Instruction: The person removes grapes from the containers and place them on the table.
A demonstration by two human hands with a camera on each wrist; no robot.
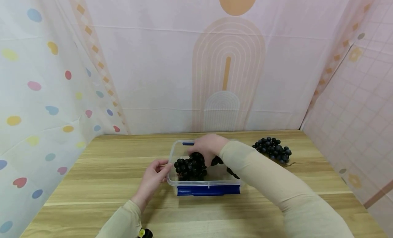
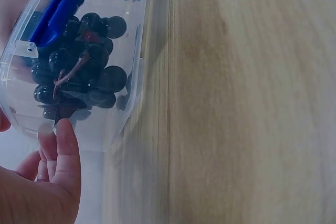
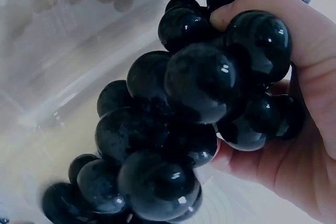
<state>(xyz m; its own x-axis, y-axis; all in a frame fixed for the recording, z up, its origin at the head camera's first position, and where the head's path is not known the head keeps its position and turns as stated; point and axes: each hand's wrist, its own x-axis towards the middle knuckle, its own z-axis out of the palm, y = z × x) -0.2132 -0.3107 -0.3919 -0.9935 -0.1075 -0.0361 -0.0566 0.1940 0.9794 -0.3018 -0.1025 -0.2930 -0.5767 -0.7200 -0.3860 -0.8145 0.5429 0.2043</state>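
A clear plastic container [image 1: 208, 183] with a blue front latch [image 1: 208, 190] stands on the wooden table. My left hand [image 1: 156, 173] grips its left rim, thumb at the rim and fingers against the outer wall; those fingers [image 2: 67, 153] show low in the left wrist view. Inside the container, my right hand [image 1: 210, 145] holds a bunch of black grapes [image 1: 188, 169] near the left end. The right wrist view shows glossy grapes [image 3: 202, 82] between thumb and fingers. Through the wall, a pale stem shows among the grapes [image 2: 113, 80]. Dark shapes under the right sleeve are partly hidden; I cannot tell what they are.
Another bunch of dark grapes [image 1: 273, 150] lies on the table [image 1: 122, 156] to the right of the container, its stem toward the front right. Patterned curtains [image 1: 153, 77] hang behind the table and on both sides. A black-and-yellow object [image 1: 145, 233] shows beside the left sleeve.
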